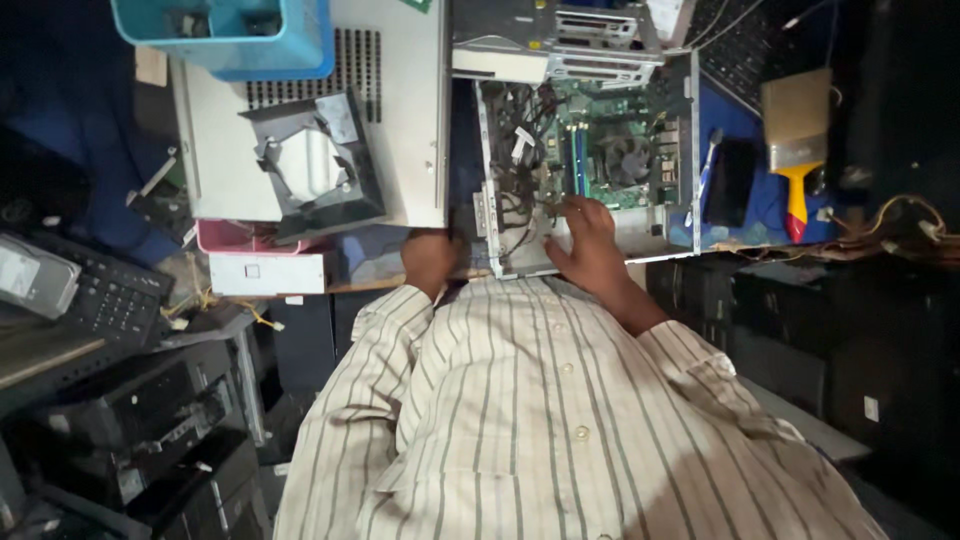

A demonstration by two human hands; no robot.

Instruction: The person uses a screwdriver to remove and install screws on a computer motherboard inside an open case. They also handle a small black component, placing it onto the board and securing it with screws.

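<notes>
I'm resting my right hand [585, 240] open-fingered inside the open computer case [585, 150], left hand [430, 260] seemingly closed on the desk edge [300, 290], gripping nothing visible, risking snagging loose cables [515, 200].

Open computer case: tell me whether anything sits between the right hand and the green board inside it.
Nothing visible blocks it. The right hand is already inside the open computer case, fingers at the near edge of the green board. A bundle of cables lies to its left, beside the hand.
</notes>
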